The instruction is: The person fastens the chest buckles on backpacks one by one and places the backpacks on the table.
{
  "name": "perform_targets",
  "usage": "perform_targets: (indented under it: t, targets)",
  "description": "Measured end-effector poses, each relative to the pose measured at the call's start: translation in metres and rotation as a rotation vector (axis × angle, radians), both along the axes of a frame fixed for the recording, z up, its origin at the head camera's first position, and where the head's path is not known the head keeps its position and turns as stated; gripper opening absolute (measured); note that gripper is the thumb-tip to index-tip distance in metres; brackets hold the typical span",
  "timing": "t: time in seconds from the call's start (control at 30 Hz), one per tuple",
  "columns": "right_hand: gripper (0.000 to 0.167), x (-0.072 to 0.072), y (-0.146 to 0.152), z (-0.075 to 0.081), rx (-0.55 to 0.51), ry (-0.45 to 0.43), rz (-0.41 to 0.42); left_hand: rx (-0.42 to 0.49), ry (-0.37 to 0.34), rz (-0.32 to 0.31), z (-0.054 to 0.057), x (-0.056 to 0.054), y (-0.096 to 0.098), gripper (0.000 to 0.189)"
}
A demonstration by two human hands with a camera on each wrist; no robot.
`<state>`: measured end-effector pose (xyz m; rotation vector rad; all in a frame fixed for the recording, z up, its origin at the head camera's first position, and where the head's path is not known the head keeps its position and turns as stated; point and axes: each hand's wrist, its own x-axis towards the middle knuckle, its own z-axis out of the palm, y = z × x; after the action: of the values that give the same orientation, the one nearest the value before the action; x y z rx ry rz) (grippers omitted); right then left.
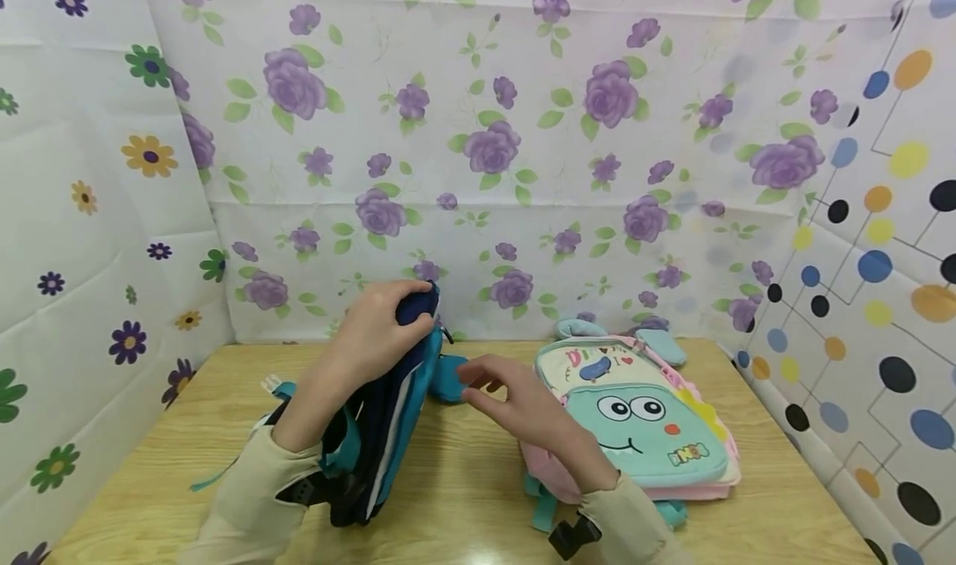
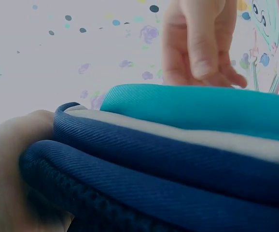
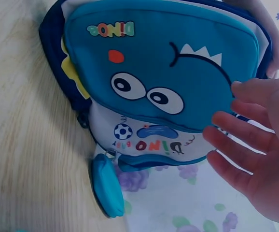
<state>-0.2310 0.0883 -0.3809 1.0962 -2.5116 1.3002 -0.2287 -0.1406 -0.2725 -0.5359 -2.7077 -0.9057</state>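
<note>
My left hand (image 1: pixel 373 333) grips the top edge of a navy and teal dinosaur backpack (image 1: pixel 420 399), which stands on its edge on the table's left half. Two round eyes, a toothed mouth and "DINO" lettering decorate its front in the right wrist view. A small teal pouch (image 3: pixel 106 186) hangs from it by a clip. Just right of that backpack, my right hand (image 1: pixel 523 403) is raised with fingers loosely spread and nothing in them. In the right wrist view, the fingertips (image 3: pixel 212 133) overlap the backpack's front.
A mint, cream and pink dinosaur backpack (image 1: pixel 635 445) lies face up at the right of the wood-grain table (image 1: pixel 463 499). Loose straps (image 1: pixel 212 475) of the navy backpack trail leftward. Patterned sheets (image 1: pixel 463 175) enclose the back and both sides.
</note>
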Motion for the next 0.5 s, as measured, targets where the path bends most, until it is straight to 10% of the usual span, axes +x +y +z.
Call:
perform_targets:
  t: [0.5]
  targets:
    - [0.034,-0.004,0.01,0.006,-0.121,0.09,-0.063,0.098,0.026,-0.018,-0.007,-0.004,0.021,0.053]
